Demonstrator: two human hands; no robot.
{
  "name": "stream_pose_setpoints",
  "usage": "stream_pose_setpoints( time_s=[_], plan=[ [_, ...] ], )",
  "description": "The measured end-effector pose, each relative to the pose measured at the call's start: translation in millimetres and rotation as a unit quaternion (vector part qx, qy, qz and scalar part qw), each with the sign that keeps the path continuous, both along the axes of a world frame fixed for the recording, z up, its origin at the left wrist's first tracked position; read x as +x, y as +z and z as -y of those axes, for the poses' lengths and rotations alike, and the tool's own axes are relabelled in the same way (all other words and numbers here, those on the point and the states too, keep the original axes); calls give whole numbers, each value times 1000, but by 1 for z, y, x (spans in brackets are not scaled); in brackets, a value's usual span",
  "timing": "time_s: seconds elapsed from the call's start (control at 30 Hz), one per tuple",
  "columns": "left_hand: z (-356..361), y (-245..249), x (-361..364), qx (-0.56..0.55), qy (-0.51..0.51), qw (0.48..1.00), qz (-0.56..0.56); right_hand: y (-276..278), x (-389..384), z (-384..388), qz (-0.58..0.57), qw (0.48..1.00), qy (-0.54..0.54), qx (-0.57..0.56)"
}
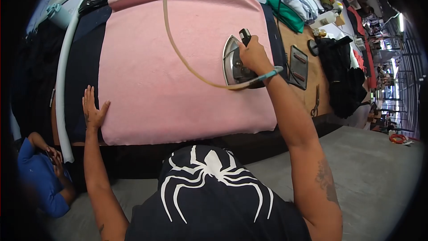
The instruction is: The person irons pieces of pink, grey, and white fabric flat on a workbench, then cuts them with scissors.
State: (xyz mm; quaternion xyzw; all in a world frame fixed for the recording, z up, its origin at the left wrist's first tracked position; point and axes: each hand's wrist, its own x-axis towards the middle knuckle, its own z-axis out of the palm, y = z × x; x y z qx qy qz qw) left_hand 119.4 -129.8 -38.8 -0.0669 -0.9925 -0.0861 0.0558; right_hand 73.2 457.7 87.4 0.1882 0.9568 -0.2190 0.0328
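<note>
Far left, a seated person in a blue sleeve (38, 174) is low beside the table. Behind them a pale blue jug (58, 14) stands at the far corner, and what's in it can't be seen. A white tube (62, 85) curves down the table's left edge. The left hand (92, 111) lies flat with fingers spread on the near left corner of the pink cloth (169, 62), which covers the middle of the table. Nearest the camera is a white spider print (211, 169) on a dark shirt, with no lettering. A tan hose (178, 49) loops down to the iron (234, 64), which sits on the cloth's right side. The right hand (253, 56) is clamped around its handle. Right of it are a metal rest plate (298, 67) and scissors (315, 102). At the far right is a white bottle (324, 18), its label too small to read.
</note>
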Motion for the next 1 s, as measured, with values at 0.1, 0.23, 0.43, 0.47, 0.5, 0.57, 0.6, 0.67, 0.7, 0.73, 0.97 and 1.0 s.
stream_pose_setpoints(
  time_s=[0.1,0.23,0.43,0.47,0.5,0.57,0.6,0.67,0.7,0.73,0.97,1.0],
  plan=[
    [2,-2,-1,15,-1,1000,-3,11,14,3,-12,1000,13,16],
    [-3,4,-2,5,9,1000,8,40,70,15,3,1000,26,-2],
    [-4,4,1,1,8,1000,9,19,118,35,-8,1000,10,-23],
    [-4,3,1,2,6,1000,11,21,116,41,-5,999,4,-34],
    [-3,4,0,2,6,1000,12,17,112,44,-6,999,7,-35],
    [-2,3,1,2,6,1000,10,8,99,46,-2,1000,17,-20],
    [-2,3,2,3,4,1000,8,6,92,46,0,1000,20,-22],
    [0,3,0,3,5,1000,11,6,74,45,-1,1000,19,-17],
    [-1,2,1,4,2,1000,14,3,64,44,4,1000,19,-17],
    [-2,2,1,4,1,1000,17,1,51,44,-3,1000,16,-10],
    [-2,6,1,10,1,1000,7,-1,34,42,-6,1000,12,-19],
    [-1,4,2,12,-4,1000,-1,-1,40,42,-5,1000,19,-14]
  ],
)
